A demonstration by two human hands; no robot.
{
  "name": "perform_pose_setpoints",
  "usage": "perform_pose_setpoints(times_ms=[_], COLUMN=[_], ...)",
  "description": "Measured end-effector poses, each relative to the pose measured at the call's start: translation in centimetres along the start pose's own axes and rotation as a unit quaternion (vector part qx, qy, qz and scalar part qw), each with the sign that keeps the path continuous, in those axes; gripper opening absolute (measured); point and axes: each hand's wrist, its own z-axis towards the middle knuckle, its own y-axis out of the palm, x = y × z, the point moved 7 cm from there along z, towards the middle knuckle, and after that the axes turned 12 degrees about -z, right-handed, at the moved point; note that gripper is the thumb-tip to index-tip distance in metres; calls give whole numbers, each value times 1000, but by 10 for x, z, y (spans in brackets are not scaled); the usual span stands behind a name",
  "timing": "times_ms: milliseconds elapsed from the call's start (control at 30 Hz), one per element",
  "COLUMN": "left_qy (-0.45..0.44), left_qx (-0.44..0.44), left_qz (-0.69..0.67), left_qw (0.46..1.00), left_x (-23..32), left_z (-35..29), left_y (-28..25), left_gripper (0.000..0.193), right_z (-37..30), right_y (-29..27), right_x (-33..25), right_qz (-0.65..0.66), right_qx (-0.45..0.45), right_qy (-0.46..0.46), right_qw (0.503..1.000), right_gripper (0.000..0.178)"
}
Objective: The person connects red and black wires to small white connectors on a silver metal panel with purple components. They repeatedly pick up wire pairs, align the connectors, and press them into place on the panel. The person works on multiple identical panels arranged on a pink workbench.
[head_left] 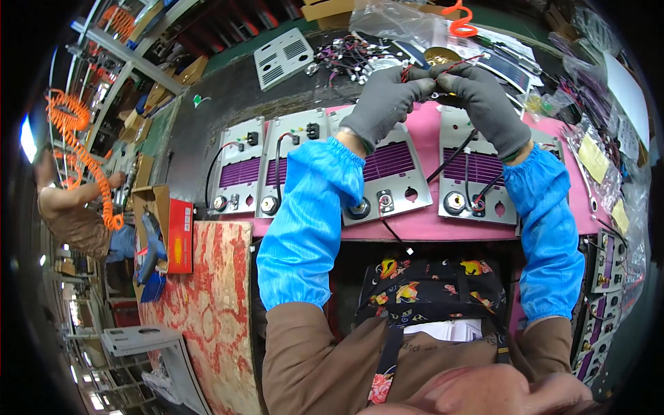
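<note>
Both my hands wear grey gloves and meet above the far side of the pink mat point(418, 131). My left hand point(389, 100) and my right hand point(484, 104) pinch a thin red-and-black wire point(462, 62) between their fingertips; its white plug end sticks out past the right hand. What lies right between the fingertips is too small to make out. Below them, silver metal panels with purple vents, such as a left one point(238, 169) and one under my right hand point(477, 169), lie in a row with black cables and round sockets. A brass-coloured dish of small parts point(438, 55) sits behind my fingers.
A pile of purple and black wires with white plugs point(353, 59) lies beyond, beside a bare slotted panel point(282, 59). Plastic bags point(595, 155) crowd the right side. A red box point(181, 236) stands at left, and another person point(83, 214) works farther off.
</note>
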Motion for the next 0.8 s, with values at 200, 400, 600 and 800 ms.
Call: perform_pose_setpoints(times_ms=[200, 400, 600, 800], left_qy=[-2, 90, -46, 31], left_qx=[-11, 62, -2, -17], left_qz=[53, 148, 165, 325], left_qw=[999, 983, 985, 945], left_x=[20, 2, -50, -44], left_z=[-17, -22, -27, -28], left_y=[-44, -114, -126, -116], left_gripper=[29, 28, 33, 44], right_z=[23, 51, 74, 81], right_y=[38, 60, 85, 88], right_x=[-50, 9, 44, 74], right_qz=[-163, -12, -125, -109], right_qx=[-51, -44, -57, -63], right_qy=[-156, 0, 25, 42], right_qw=[973, 999, 990, 991], right_gripper=[29, 23, 21, 22])
